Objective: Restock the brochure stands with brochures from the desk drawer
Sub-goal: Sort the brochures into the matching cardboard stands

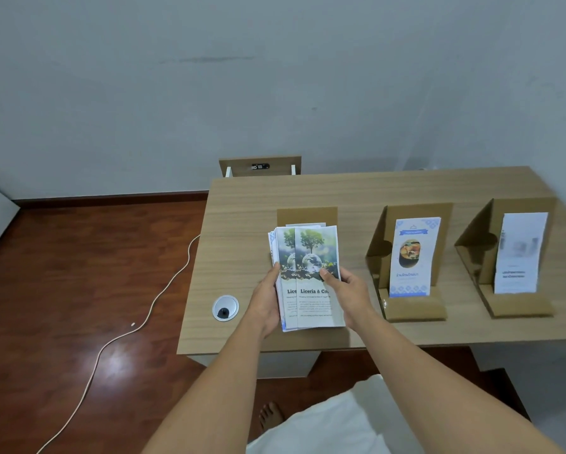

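I hold a fanned stack of tree-and-globe brochures [311, 283] over the wooden desk [242, 231], just in front of the left cardboard stand [307, 216]. My left hand [265, 303] grips the stack's left edge. My right hand [348, 293] pinches the top brochure at its right side, thumb on the cover. The middle stand [414, 257] carries a blue-bordered food brochure [412, 257]. The right stand [507, 253] carries a white brochure [519, 253]. The drawer is hidden under the desk's front edge.
A silver cable grommet [225, 308] sits in the desk's left front corner. A white cable [137, 326] trails across the wooden floor on the left. A small wooden piece [260, 165] stands behind the desk against the wall. A bare foot [270, 417] shows below.
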Action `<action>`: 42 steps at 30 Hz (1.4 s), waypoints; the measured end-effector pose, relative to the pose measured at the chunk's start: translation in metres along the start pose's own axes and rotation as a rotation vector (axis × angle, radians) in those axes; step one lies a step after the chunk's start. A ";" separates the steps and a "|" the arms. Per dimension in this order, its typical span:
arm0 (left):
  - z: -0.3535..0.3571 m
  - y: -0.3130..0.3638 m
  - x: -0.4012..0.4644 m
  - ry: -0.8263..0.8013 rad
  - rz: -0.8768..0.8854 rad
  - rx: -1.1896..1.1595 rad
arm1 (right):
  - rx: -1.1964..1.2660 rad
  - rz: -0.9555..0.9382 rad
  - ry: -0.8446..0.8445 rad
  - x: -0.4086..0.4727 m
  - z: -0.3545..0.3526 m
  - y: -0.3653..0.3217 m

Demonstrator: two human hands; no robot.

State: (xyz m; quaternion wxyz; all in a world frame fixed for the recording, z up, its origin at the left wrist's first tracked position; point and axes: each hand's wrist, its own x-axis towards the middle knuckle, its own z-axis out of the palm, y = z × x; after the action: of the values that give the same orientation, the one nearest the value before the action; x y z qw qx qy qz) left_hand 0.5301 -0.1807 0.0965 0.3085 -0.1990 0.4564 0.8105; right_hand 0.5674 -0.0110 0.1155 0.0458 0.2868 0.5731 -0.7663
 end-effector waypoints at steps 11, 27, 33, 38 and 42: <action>0.006 -0.005 0.006 0.149 0.091 0.070 | -0.049 -0.028 -0.017 0.002 -0.005 -0.001; 0.032 -0.009 0.016 0.408 0.264 0.330 | -0.244 -0.285 0.125 0.005 -0.001 0.000; 0.032 -0.009 0.008 0.350 0.243 0.289 | -0.255 -0.248 0.203 0.003 -0.006 -0.004; 0.026 -0.012 0.004 0.340 0.246 0.279 | -0.277 -0.230 0.220 0.000 -0.006 -0.003; 0.020 -0.013 0.000 0.323 0.228 0.239 | -0.266 -0.235 0.256 -0.001 -0.007 -0.001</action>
State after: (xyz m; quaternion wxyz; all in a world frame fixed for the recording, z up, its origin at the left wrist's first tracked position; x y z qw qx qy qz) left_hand 0.5377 -0.1583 0.0985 0.1594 -0.2353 0.6120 0.7380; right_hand 0.5702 -0.0047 0.1157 -0.0796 0.3042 0.6997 -0.6415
